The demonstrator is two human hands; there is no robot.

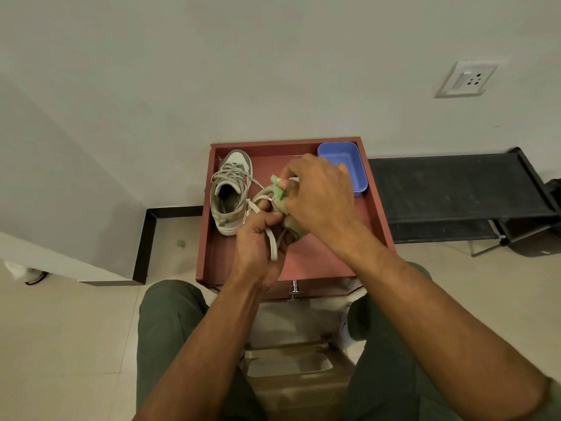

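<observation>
A grey and white sneaker (231, 194) lies on the left of a reddish-brown tray table (373, 220), toe toward the wall. A second shoe (290, 227) is held above the tray, mostly hidden by my hands. My left hand (258, 247) grips it from below, with beige laces (273, 241) looping over the fingers. My right hand (315, 196) is curled over the shoe's top and pinches a green scrap (277, 189) together with a thin white object.
A blue plastic tub (346, 156) sits in the tray's far right corner. A black low rack (455, 189) stands to the right against the wall. A small green scrap (181, 244) lies on the floor at left. My knees flank a beige stool (288, 363).
</observation>
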